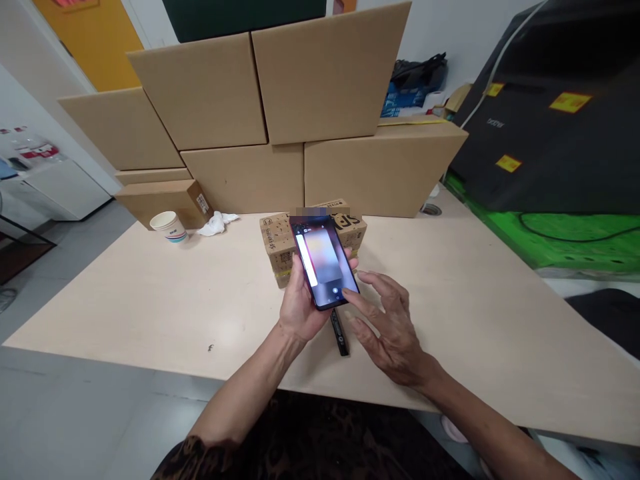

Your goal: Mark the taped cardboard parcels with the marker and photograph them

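Observation:
My left hand (303,307) is wrapped round a smartphone (325,260), holding it tilted above the table with its lit screen towards me. Beside the phone's lower right corner is my right hand (390,320), fingers apart, with one fingertip at the bottom of the screen. Behind the phone sits a small printed cardboard box (277,247) with dark lettering, partly hidden by the phone. A black marker-like stick (339,335) lies on the table below the phone, its upper end covered.
Stacked brown cartons (240,180) line the back of the table (225,307). At the left stand a paper cup (169,227), a crumpled tissue (218,223) and a flat brown box (160,200). A large black case (550,140) rests on a green surface (575,243) at right.

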### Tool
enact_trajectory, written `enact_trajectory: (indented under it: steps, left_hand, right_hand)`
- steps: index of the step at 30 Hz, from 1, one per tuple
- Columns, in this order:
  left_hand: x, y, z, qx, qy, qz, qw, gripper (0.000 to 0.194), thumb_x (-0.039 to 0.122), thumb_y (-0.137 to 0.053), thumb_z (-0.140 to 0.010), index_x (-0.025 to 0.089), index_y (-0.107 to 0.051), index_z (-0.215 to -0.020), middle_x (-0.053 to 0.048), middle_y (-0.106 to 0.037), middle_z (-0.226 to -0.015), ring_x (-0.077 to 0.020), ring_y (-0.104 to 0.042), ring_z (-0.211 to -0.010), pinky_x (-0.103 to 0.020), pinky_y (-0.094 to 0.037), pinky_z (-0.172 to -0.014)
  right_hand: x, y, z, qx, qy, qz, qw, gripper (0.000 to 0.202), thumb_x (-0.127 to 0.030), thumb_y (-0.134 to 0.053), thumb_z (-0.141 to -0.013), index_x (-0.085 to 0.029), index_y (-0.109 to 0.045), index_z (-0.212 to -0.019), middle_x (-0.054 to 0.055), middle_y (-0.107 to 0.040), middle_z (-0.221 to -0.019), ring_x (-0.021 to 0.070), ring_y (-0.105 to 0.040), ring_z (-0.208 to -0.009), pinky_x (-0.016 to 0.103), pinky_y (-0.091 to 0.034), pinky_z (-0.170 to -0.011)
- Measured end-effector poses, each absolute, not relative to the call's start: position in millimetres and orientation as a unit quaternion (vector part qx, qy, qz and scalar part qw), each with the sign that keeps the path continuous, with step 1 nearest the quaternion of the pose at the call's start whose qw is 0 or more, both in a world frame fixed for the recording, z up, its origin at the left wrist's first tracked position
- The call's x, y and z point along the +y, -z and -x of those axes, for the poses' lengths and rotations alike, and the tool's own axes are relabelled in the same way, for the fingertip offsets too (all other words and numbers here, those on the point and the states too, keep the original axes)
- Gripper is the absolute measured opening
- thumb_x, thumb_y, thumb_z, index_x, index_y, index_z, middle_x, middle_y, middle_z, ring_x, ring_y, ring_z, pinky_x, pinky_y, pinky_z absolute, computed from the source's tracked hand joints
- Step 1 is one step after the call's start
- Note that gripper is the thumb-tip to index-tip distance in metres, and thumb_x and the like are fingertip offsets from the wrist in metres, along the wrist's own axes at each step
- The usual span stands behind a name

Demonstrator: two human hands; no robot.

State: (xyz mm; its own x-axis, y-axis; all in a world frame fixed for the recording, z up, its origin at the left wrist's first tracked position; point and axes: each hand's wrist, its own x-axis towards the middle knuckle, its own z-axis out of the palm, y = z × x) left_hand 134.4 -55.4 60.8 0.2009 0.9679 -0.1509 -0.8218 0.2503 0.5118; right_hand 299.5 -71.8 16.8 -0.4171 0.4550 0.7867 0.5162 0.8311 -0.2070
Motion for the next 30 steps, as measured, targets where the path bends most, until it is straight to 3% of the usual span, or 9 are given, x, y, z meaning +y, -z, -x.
enact_trajectory:
  steps: [17, 23, 30]
  left_hand:
    - [-56.8, -62.5, -136.0, 0.232, -0.586, -0.160, 0.760, 0.074, 0.062, -0.022, -0.107, 0.010, -0.066, -0.137, -0.018, -0.070, -0.138, -0.0334, -0.064, -0.133, -0.051, -0.038, -0.123]
    - [-58.7, -60.6, -135.4, 0.222, -0.585, -0.170, 0.761, 0.073, 0.062, -0.022, -0.107, 0.013, -0.067, -0.136, -0.016, -0.073, -0.133, -0.0313, -0.064, -0.134, -0.048, -0.040, -0.121]
    - [-59.9, -62.2, -134.8, 0.234, -0.582, -0.163, 0.762, 0.070, 0.063, -0.029, -0.106, 0.013, -0.062, -0.142, -0.019, -0.069, -0.139, -0.0354, -0.061, -0.137, -0.052, -0.042, -0.119]
  right_hand:
    - [-74.5, -14.9, -307.4, -0.845, 0.049, 0.301, 0.439, 0.048, -0.015, -0.061, -0.096, -0.019, -0.054, -0.144, 0.016, -0.033, -0.161, 0.0359, -0.030, -0.151, 0.053, -0.031, -0.121]
    - [-72.8, -14.3, -303.6, -0.862, 0.040, 0.302, 0.405, 0.052, -0.023, -0.060, -0.098, -0.025, -0.051, -0.149, 0.013, -0.018, -0.172, 0.0395, -0.019, -0.157, 0.062, -0.028, -0.122]
    - [-73.4, -15.2, -309.6, -0.842, 0.025, 0.321, 0.434, 0.064, -0.027, -0.056, -0.099, -0.030, -0.038, -0.160, 0.010, -0.024, -0.170, 0.0400, -0.024, -0.156, 0.064, -0.032, -0.120]
